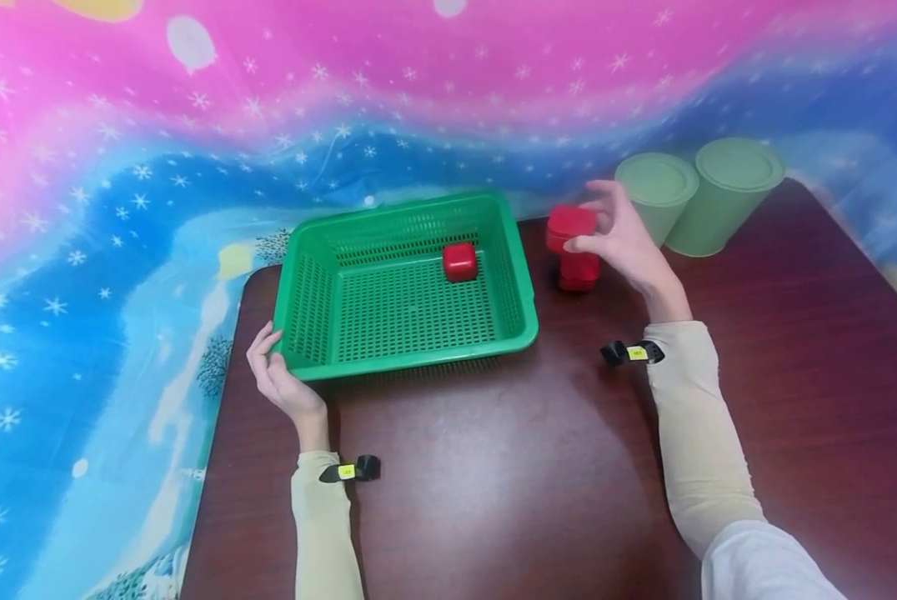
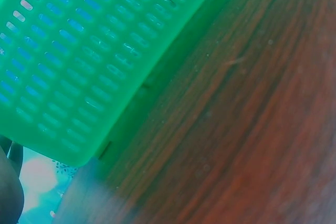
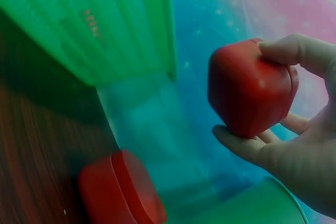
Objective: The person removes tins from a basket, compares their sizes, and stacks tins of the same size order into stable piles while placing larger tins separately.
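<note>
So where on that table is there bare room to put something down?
The widest bare patch is the dark wooden table in front of the green basket, between the two sleeves. Another lies right of the right hand, below the green canisters. It is crowded between basket and canisters, where that hand holds a red box over another. The left hand holds the basket's corner.

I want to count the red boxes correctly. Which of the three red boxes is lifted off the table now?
The red box that the right hand pinches. One other red box rests on the table beneath it; the third lies inside the green basket.
</note>
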`<control>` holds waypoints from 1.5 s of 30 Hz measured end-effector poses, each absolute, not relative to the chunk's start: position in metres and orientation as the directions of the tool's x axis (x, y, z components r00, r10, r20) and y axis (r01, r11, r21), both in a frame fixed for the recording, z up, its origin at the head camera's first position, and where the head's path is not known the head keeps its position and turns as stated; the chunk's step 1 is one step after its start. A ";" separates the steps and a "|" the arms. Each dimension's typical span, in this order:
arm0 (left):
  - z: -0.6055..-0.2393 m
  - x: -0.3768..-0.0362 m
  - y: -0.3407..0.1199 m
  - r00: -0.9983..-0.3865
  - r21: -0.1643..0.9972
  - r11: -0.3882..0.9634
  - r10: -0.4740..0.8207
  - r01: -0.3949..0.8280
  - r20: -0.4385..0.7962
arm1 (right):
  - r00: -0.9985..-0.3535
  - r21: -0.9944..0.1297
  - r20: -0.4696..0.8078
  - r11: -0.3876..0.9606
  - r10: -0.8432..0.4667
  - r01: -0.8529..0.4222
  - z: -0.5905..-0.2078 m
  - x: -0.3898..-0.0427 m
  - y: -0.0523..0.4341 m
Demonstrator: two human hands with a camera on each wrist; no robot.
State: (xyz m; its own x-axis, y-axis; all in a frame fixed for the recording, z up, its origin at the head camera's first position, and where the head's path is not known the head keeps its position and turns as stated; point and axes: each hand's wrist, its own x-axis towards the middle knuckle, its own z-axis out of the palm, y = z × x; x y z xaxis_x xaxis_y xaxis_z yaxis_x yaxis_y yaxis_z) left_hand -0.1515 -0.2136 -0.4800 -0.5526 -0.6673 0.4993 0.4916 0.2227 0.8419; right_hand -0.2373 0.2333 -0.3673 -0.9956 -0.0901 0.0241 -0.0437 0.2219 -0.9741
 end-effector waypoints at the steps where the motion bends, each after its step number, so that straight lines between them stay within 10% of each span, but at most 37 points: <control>1: -0.480 -0.152 -0.213 -0.553 0.843 0.223 -0.668 0.490 0.498 | -0.996 -0.968 0.014 0.248 -0.090 -0.036 -0.368 -0.238 0.235; 45: -0.478 -0.149 -0.213 -0.571 0.843 0.214 -0.652 0.494 0.500 | -0.955 -0.821 -0.057 0.558 -0.292 -0.122 -0.415 -0.259 0.278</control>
